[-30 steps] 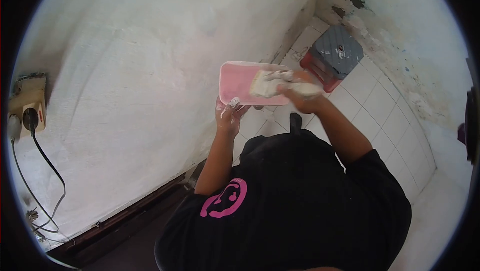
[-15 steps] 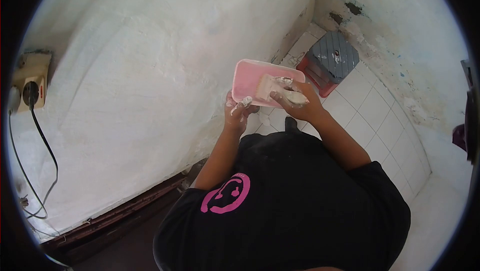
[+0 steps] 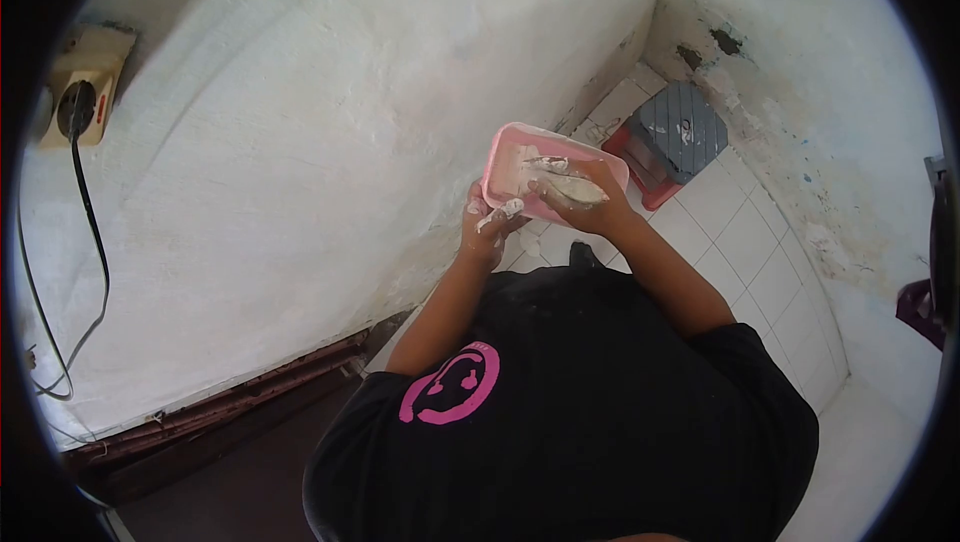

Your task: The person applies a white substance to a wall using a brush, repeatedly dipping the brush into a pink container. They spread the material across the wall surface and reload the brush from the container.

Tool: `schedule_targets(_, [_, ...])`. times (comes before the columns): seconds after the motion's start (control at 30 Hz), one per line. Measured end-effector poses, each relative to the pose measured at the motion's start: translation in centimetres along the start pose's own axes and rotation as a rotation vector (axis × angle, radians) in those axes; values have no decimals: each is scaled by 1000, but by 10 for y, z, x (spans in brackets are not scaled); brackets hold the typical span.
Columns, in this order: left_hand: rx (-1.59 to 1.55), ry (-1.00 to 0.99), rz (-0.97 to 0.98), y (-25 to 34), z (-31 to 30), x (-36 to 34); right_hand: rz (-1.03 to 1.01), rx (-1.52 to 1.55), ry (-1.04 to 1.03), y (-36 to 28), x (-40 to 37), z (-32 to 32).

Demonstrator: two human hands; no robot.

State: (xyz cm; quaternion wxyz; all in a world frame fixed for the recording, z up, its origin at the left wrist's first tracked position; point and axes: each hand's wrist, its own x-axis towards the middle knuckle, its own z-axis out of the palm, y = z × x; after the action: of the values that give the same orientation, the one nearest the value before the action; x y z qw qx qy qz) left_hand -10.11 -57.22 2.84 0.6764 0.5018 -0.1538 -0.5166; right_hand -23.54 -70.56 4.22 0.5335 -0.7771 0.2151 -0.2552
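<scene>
A pink tray (image 3: 609,161) with whitish paste in it is held in front of my body, beside the wall. My left hand (image 3: 487,226) grips its near left edge, the thumb smeared with white. In my right hand (image 3: 590,204) is a paintbrush (image 3: 577,190) with a pale handle, closed in the fingers over the tray. The bristles reach down to the paste at the tray's left part, and their tips are hard to make out.
A grey-topped stool (image 3: 680,127) with red sides stands in the corner on white floor tiles (image 3: 712,217). To the left, a wall socket (image 3: 88,92) holds a black plug and hanging cable. The whitish wall (image 3: 300,162) runs close along my left.
The brush has moved from above the tray's middle to its left part, its bristles lower. In view, the tray and both hands sit slightly further right, as do the stool and socket.
</scene>
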Motion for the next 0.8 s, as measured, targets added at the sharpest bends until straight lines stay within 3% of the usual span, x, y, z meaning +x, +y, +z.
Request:
schedule_targets(0.07, [-48,-12,9,-2,-7,-2,1,-3,-3,3,-4,5])
schedule_targets(0.13, [-1,40,58,-9,-21,-4,-139,-122,179,5,-9,12])
schedule_targets(0.17, [-8,47,63,-12,-27,-5,-142,-124,168,4,-11,10])
schedule_targets(0.33, [-70,47,186,-9,-31,-8,134,-88,69,-9,-20,-13])
schedule_targets(0.57, [-37,115,160,11,-1,-20,152,147,79,-36,-27,-35])
schedule_targets(0.63, [-80,80,151,9,1,-21,-91,-3,89,-39,-19,-26])
schedule_targets(0.73, [-83,33,132,9,7,-25,-238,-134,-5,-30,-7,-12])
schedule_targets(0.8, [-89,19,109,5,4,-24,-213,-46,2,-26,-3,0])
